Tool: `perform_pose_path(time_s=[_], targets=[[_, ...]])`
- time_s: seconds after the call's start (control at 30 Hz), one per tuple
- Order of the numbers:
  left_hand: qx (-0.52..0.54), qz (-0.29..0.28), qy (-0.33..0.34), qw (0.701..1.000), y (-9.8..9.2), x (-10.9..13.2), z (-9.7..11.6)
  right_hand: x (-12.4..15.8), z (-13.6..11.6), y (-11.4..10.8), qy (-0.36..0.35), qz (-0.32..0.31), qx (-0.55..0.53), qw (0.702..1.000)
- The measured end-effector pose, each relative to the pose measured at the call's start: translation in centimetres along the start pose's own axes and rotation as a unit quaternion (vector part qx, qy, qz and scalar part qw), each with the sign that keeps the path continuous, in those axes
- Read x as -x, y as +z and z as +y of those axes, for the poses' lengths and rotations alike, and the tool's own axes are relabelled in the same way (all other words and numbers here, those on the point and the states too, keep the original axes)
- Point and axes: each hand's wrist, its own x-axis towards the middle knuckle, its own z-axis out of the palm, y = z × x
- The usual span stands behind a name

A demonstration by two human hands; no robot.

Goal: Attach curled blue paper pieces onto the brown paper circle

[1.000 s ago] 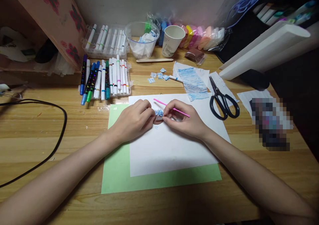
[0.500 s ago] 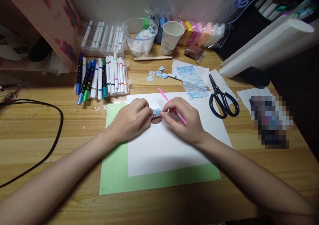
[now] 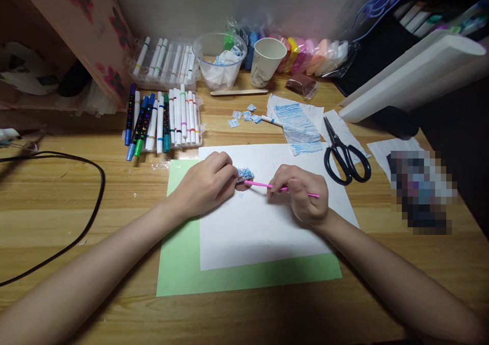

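Observation:
My left hand [image 3: 212, 182] rests closed on the white paper, its fingertips gripping the left side of a small brown piece [image 3: 242, 186] topped with blue-and-white paper bits [image 3: 245, 174]. How the fingers hold it underneath is hidden. My right hand [image 3: 301, 192] is closed around a thin pink stick [image 3: 260, 184]. The stick's left tip meets or nearly meets the front edge of the brown piece. Beneath both hands lies the white sheet [image 3: 244, 243], on top of a green sheet [image 3: 179, 268]. A few tiny blue specks lie on the white sheet.
Black scissors [image 3: 346, 156] and blue-coloured paper [image 3: 300, 126] lie to the right. Small paper squares [image 3: 237, 115], a wooden stick [image 3: 239, 93], a paper cup [image 3: 267, 62] and a clear bowl [image 3: 221, 75] are behind. Markers [image 3: 183, 115] fill cases at the back left; a black cable [image 3: 98, 192] curves at left.
My right hand has moved right, away from the blue paper bits, and turned the pink stick from lying across the fingers to pointing left at the brown piece. My left hand keeps its hold.

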Motion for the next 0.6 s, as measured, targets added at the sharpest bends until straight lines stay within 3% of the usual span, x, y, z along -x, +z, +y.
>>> perform_pose_path(time_s=[0.37, 0.6], targets=[[-0.001, -0.004, -0.009, 1.0, 0.03, 0.09, 0.18, -0.4, 0.22, 0.58, 0.074, -0.036, 0.031, 0.996], [-0.001, -0.001, -0.002, 1.0, 0.09, 0.11, 0.1, -0.74, 0.08, 0.72, 0.085, -0.04, 0.021, 0.995]])
